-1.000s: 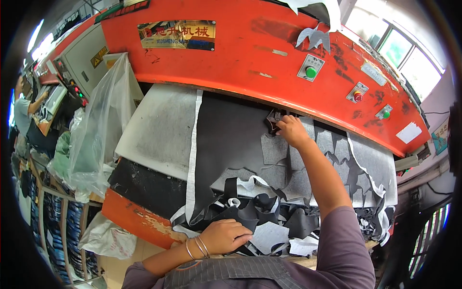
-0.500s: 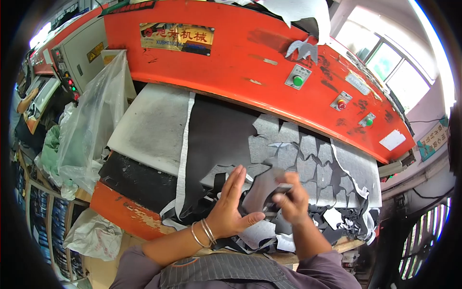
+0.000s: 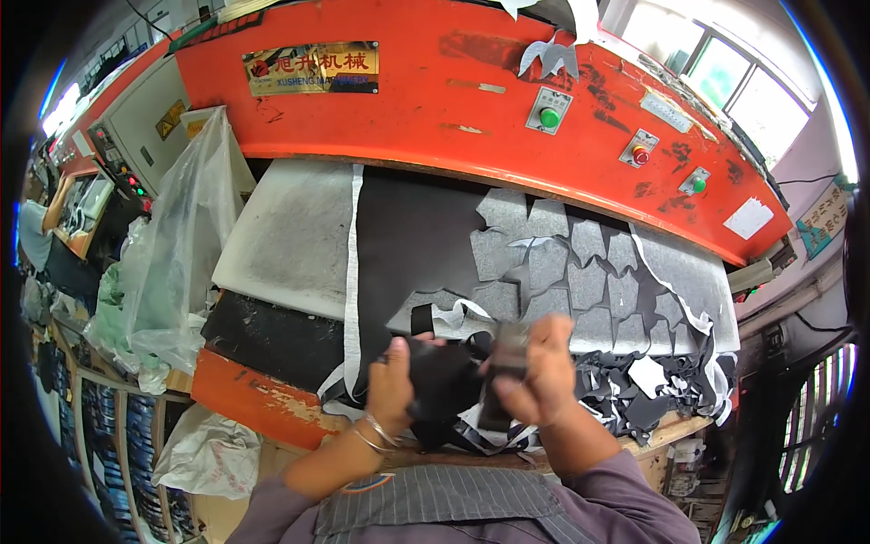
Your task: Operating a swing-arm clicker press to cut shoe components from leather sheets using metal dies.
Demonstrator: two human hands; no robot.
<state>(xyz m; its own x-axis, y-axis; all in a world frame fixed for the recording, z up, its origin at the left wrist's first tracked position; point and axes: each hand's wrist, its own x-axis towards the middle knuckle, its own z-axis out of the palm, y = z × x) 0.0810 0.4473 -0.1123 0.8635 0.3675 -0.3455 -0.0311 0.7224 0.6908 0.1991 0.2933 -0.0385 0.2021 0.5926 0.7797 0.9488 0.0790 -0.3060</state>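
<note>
My left hand (image 3: 392, 379) and my right hand (image 3: 535, 372) are close together near the front of the press bed. Between them is a stack of black cut pieces (image 3: 444, 376); the left hand grips its left side. My right hand closes on a dark metal cutting die (image 3: 507, 349) and presses it against the stack. Behind the hands lies a black sheet (image 3: 408, 231) full of cut-out holes over a grey cutting pad (image 3: 281, 236).
The orange press head (image 3: 471, 100) with green and red buttons spans the back. A clear plastic bag (image 3: 172, 245) hangs at the left. Black offcut scraps (image 3: 652, 390) pile at the right front. Another person (image 3: 36, 227) works far left. Windows are at the upper right.
My right hand came back from the far sheet with the die and met my left hand at the front. The left hand, flat and spread before, now grips the stack.
</note>
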